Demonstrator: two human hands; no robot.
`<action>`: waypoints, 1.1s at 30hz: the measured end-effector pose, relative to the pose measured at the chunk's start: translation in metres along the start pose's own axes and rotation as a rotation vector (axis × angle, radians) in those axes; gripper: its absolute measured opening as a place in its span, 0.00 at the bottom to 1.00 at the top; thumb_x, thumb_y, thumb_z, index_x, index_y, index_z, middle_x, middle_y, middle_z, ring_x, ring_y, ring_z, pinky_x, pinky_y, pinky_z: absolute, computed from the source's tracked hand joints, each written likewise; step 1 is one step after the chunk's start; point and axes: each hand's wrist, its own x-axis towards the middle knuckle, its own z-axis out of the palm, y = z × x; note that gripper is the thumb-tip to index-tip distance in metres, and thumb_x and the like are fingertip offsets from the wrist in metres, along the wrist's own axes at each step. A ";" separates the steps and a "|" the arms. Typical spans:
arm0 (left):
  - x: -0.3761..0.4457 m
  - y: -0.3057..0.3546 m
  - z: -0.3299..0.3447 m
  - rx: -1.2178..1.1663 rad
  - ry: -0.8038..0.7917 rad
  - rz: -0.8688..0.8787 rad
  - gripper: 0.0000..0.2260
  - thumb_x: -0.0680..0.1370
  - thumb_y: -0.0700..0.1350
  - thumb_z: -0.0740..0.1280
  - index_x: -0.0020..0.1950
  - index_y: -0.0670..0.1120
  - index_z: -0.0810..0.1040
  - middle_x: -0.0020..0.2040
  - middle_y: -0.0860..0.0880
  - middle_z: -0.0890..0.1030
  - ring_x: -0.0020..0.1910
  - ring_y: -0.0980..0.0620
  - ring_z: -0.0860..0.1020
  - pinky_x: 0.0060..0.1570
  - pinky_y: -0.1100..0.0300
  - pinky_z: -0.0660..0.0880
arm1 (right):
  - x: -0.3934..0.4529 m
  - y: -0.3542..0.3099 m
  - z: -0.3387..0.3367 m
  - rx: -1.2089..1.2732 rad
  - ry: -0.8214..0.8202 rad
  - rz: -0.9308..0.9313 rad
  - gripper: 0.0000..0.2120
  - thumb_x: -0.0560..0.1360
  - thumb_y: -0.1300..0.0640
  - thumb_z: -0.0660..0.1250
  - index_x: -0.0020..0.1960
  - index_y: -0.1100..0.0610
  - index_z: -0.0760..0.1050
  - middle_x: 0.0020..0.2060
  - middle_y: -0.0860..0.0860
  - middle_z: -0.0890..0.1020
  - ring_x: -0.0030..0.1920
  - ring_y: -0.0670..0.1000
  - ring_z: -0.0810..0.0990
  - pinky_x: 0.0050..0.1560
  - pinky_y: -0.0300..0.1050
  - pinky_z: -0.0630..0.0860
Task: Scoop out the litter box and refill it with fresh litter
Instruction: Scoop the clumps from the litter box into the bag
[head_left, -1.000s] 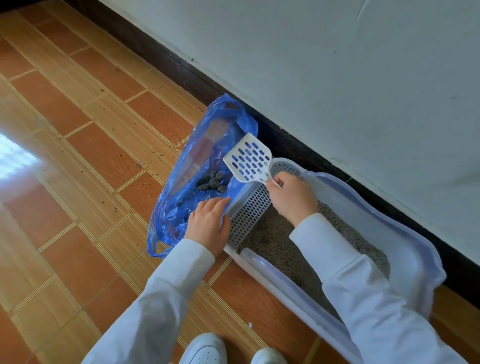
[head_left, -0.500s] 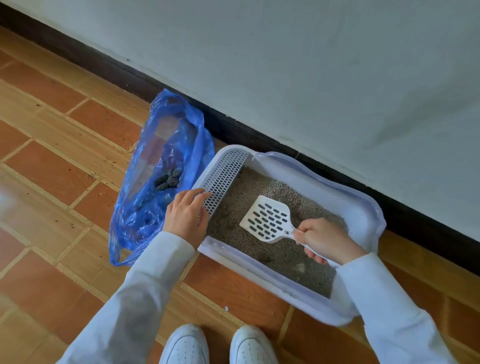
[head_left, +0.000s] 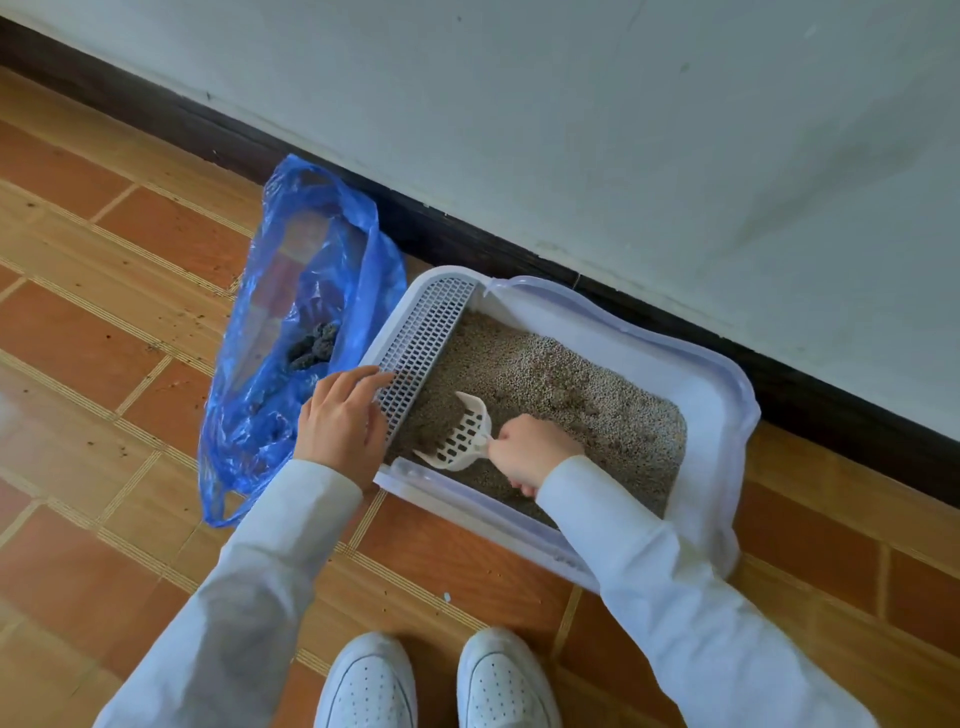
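Note:
A white litter box (head_left: 711, 374) with grey litter (head_left: 561, 384) stands on the floor against the wall. A white grid step (head_left: 431, 338) runs along its left end. My right hand (head_left: 530, 449) grips the handle of a white slotted scoop (head_left: 465, 434), whose blade digs into the litter at the near left corner. My left hand (head_left: 343, 415) rests on the box's left edge, fingers on the grid and on the rim of a blue plastic bag (head_left: 311, 291). Dark clumps (head_left: 314, 343) lie inside the bag.
The white wall with a dark skirting board (head_left: 498, 249) runs right behind the box. Litter crumbs are scattered over the orange tiled floor (head_left: 119, 332) left of the bag. My two white shoes (head_left: 431, 680) stand just in front of the box.
The scoop went from over the bag into the box, then swung to the near left corner and tipped its blade into the litter. My left hand stayed on the box's edge.

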 end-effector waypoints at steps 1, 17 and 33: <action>0.000 0.000 -0.001 -0.006 0.009 -0.008 0.17 0.75 0.40 0.57 0.60 0.45 0.79 0.58 0.45 0.79 0.58 0.38 0.74 0.50 0.40 0.73 | 0.005 -0.004 0.002 0.029 -0.009 -0.010 0.15 0.78 0.46 0.57 0.44 0.55 0.75 0.31 0.50 0.79 0.30 0.53 0.78 0.40 0.46 0.77; -0.001 0.008 0.000 -0.036 0.004 0.000 0.16 0.75 0.34 0.63 0.61 0.44 0.78 0.59 0.44 0.79 0.60 0.38 0.73 0.53 0.37 0.73 | -0.002 0.048 -0.014 0.541 -0.236 0.036 0.10 0.82 0.56 0.58 0.52 0.61 0.74 0.29 0.54 0.73 0.25 0.50 0.68 0.24 0.40 0.65; 0.001 0.019 -0.002 -0.026 -0.023 0.023 0.16 0.74 0.34 0.65 0.61 0.44 0.78 0.59 0.44 0.79 0.60 0.37 0.73 0.53 0.37 0.72 | -0.044 0.065 -0.036 0.895 0.106 -0.030 0.10 0.80 0.59 0.61 0.44 0.63 0.73 0.25 0.55 0.71 0.23 0.50 0.64 0.24 0.39 0.59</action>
